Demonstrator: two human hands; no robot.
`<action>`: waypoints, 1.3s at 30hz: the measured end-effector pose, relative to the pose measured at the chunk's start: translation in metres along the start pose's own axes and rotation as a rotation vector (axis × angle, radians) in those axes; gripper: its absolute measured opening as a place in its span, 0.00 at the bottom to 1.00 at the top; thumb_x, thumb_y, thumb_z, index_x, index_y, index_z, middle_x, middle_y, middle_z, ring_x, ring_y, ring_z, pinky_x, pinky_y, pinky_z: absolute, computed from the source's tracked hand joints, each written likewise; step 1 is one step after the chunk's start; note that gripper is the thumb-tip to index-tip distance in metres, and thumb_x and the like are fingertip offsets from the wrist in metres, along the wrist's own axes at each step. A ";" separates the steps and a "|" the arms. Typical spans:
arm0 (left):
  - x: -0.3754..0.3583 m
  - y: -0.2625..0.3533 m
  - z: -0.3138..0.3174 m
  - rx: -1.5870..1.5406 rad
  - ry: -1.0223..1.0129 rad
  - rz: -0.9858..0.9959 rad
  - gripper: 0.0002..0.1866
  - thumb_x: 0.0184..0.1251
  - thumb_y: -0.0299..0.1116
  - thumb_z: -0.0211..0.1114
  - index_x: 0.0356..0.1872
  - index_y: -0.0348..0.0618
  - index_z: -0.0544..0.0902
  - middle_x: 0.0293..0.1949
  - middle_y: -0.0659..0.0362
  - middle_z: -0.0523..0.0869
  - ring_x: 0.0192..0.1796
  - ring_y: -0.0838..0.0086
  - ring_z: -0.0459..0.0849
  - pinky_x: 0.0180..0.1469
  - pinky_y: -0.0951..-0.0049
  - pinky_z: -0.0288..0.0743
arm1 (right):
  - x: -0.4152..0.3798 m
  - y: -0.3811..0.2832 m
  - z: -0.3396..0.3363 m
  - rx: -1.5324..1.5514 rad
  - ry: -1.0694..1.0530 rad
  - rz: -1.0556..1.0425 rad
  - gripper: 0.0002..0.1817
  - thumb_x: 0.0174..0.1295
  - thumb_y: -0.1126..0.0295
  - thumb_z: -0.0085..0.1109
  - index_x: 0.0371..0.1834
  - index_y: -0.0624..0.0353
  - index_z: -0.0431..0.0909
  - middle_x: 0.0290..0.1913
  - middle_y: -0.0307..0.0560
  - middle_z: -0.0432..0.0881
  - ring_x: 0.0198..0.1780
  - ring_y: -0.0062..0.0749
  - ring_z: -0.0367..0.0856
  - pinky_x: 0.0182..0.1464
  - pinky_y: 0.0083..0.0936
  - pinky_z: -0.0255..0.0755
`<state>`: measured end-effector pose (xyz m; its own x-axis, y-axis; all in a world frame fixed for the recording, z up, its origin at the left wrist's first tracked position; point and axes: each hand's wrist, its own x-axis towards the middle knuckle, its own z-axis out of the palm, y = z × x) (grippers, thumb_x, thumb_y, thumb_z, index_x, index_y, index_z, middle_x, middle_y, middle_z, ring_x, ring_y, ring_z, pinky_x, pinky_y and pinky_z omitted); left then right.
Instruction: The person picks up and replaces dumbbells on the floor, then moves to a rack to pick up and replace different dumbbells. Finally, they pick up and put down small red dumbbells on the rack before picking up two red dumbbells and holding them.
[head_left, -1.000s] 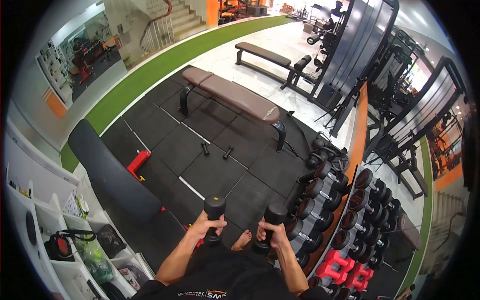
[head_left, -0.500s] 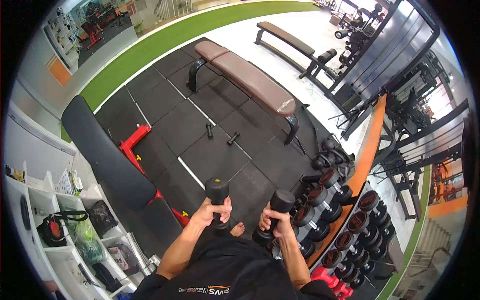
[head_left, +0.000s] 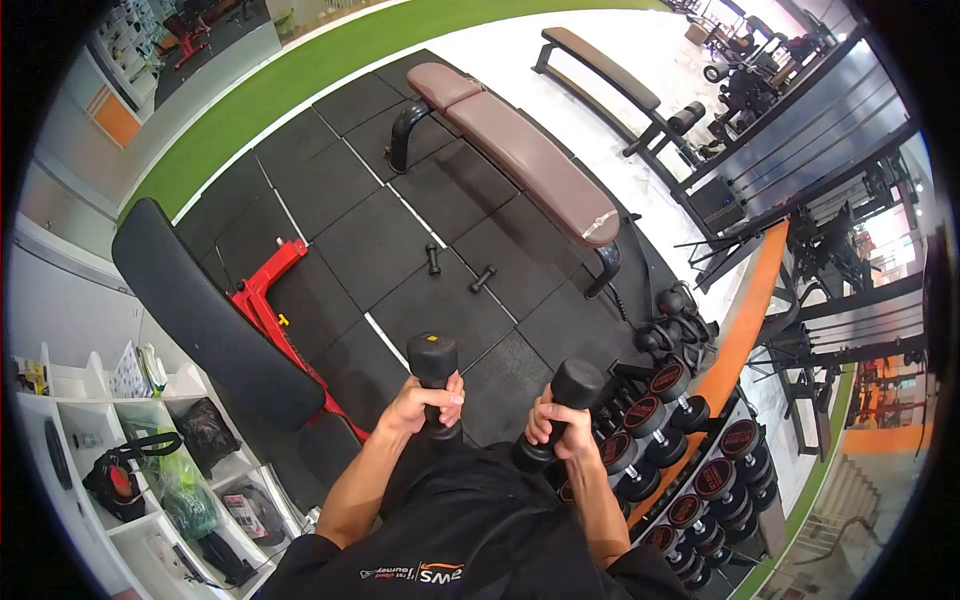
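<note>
Two black dumbbells are held in front of my dark shirt. My left hand [head_left: 426, 403] has its fingers wrapped round the handle of one dumbbell [head_left: 432, 358], which has a small yellow mark on its upper end. Round the other dumbbell [head_left: 578, 384] my right hand [head_left: 560, 428] is closed, and that dumbbell leans to the right at its top. The handles are mostly hidden by my fingers. The two weights are apart from each other. Just to the right of my right hand stands the loaded dumbbell rack [head_left: 672, 478].
A brown flat bench [head_left: 535, 160] stands ahead, with two small dumbbells [head_left: 433, 260] [head_left: 483, 279] on the black mat. On the left are a black-padded bench [head_left: 215, 315] with a red frame and white shelves [head_left: 150, 530]. Kettlebells [head_left: 672, 325] sit beyond the rack.
Both hands and dumbbells have risen slightly in view, the right one also shifting right. The view has tilted, and the foot seen earlier is now hidden.
</note>
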<state>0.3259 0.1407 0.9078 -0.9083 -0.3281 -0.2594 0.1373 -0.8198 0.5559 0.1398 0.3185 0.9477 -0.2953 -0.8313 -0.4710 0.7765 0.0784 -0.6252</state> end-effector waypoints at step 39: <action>0.152 -0.008 0.064 -0.038 0.244 0.246 0.13 0.54 0.18 0.67 0.31 0.44 0.71 0.20 0.60 0.72 0.19 0.73 0.75 0.24 0.69 0.72 | 0.127 -0.164 -0.113 0.049 -0.179 0.025 0.11 0.54 0.71 0.57 0.21 0.55 0.63 0.14 0.45 0.66 0.13 0.34 0.65 0.22 0.35 0.66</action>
<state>0.1619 0.1272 0.9148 -0.7256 -0.6169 -0.3047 0.3594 -0.7174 0.5967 -0.0880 0.2622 0.9196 -0.1750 -0.9145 -0.3647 0.8097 0.0771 -0.5818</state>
